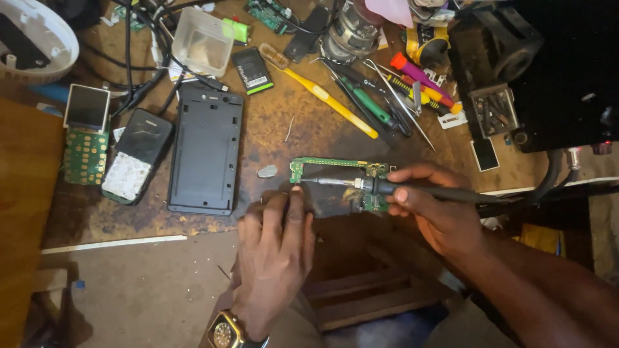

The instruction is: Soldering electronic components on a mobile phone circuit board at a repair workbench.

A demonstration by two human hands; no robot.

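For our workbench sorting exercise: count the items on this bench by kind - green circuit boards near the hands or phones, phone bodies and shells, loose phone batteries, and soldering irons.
Green circuit boards: 2 (one under the iron, one keypad board)
Phone bodies and shells: 2 (keypad phone, black back shell)
Loose batteries: 1
Soldering irons: 1, in the right hand
Total: 6

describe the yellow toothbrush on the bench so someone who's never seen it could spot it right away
Start at the big black phone back cover lying flat on the brown bench. To its upper right, the toothbrush lies slanted, its bristle head by the small black battery and its tail pointing toward the green circuit board. It is the only all-yellow, long thin thing; the neighbouring screwdrivers have green, pink or orange handles.
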